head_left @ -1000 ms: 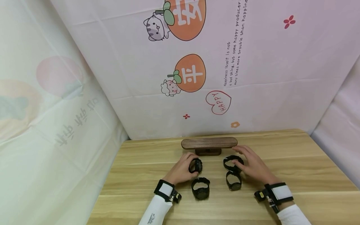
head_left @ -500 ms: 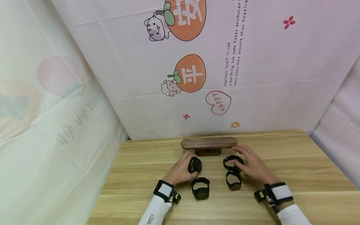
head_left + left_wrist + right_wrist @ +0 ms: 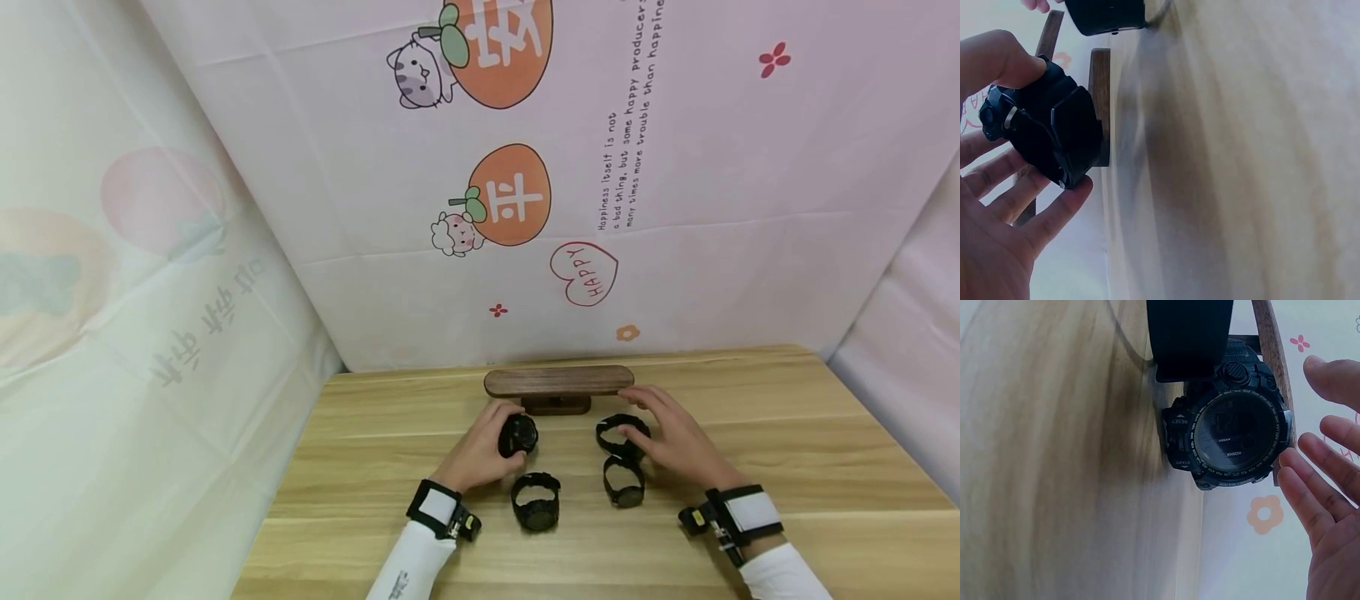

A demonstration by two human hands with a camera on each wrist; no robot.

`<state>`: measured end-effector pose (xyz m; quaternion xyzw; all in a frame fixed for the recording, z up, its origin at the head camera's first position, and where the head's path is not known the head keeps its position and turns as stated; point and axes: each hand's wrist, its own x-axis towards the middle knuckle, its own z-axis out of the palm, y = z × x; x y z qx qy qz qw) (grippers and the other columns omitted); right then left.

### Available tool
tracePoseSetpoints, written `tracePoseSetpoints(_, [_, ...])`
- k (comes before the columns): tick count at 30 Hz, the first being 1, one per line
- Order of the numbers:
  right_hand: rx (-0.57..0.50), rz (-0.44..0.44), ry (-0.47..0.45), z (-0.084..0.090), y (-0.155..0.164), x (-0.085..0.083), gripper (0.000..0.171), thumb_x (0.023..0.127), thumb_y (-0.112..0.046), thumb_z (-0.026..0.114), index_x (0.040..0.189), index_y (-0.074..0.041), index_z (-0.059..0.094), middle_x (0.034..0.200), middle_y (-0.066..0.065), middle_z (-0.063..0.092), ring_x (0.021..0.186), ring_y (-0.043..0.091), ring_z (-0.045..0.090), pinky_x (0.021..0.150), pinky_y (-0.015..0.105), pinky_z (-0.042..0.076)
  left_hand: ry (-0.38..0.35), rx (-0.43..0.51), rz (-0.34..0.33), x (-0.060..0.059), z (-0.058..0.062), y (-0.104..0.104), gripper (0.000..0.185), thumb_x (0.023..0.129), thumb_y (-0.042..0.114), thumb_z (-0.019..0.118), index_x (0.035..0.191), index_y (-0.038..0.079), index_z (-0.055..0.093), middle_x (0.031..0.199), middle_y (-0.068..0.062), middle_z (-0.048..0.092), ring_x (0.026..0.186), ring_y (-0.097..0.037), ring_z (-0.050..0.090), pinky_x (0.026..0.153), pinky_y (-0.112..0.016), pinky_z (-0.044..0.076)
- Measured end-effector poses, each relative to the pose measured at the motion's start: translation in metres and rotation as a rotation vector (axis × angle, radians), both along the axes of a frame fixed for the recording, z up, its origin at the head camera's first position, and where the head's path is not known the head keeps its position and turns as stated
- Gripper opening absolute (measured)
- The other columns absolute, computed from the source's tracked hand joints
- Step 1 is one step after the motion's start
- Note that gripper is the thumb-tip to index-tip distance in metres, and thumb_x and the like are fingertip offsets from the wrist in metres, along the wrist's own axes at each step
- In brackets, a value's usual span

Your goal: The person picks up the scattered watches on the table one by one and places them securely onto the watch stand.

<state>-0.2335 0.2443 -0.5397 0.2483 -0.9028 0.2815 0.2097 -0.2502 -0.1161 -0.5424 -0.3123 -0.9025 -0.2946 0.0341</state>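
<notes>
In the head view, my left hand (image 3: 480, 446) grips a black wristwatch (image 3: 519, 435) with its dial tilted up. In the left wrist view, thumb and fingertips press on opposite sides of this watch (image 3: 1054, 125). My right hand (image 3: 678, 442) is beside another black watch (image 3: 622, 433) at the back right. Seen from the right wrist, that watch has a round digital dial (image 3: 1235, 434); the fingers (image 3: 1310, 487) lie extended close by its edge, and the thumb stands apart. Contact there is hard to tell.
Behind the hands stands a dark wooden T-shaped stand (image 3: 558, 382). Two more black watches are nearer me: one front left (image 3: 536, 504), another front right (image 3: 624, 483), close against the back right watch. A printed cloth (image 3: 375, 292) hangs behind the wooden table (image 3: 352, 500).
The watch in my left hand has turned so its dial faces more upward, and that hand has shifted slightly left. My right hand and the other watches stay in place.
</notes>
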Motion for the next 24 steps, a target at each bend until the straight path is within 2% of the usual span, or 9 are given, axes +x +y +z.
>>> tracePoseSetpoints(6, [0.000,-0.002,0.000,0.0007,0.0009,0.0000,0.058,0.091,-0.015,0.086,0.143,-0.007,0.061,0.138,0.007,0.063,0.122,0.025,0.063,0.099,0.047,0.055,-0.017,0.045,0.006,0.0018,0.0046,-0.0009,0.063,0.091,0.024,0.079,0.148,0.013,0.054,0.148,0.000,0.051,0.132,-0.017,0.057,0.111,-0.038,0.055])
tracePoseSetpoints(12, [-0.001,-0.007,0.000,0.0005,0.0015,-0.0001,0.057,0.092,-0.016,0.085,0.143,-0.007,0.061,0.139,0.007,0.063,0.122,0.026,0.063,0.098,0.048,0.055,-0.024,0.090,0.001,0.0022,0.0078,-0.0022,0.063,0.090,0.020,0.079,0.146,0.018,0.051,0.147,0.001,0.052,0.128,-0.015,0.059,0.107,-0.033,0.057])
tracePoseSetpoints(20, [-0.005,-0.007,-0.008,0.0011,0.0032,-0.0005,0.056,0.093,-0.017,0.084,0.143,-0.008,0.061,0.140,0.008,0.062,0.122,0.028,0.064,0.099,0.052,0.057,-0.044,0.125,-0.004,0.0029,0.0100,-0.0049,0.066,0.091,0.016,0.079,0.149,0.012,0.048,0.148,0.000,0.053,0.132,-0.017,0.060,0.116,-0.039,0.053])
tracePoseSetpoints(24, [-0.007,-0.013,-0.017,0.0016,0.0042,-0.0006,0.056,0.094,-0.018,0.084,0.144,-0.008,0.060,0.142,0.010,0.061,0.122,0.029,0.064,0.098,0.054,0.057,-0.054,0.135,0.002,0.0023,0.0101,-0.0062,0.067,0.091,0.015,0.079,0.149,0.016,0.046,0.150,0.000,0.052,0.135,-0.018,0.059,0.118,-0.038,0.051])
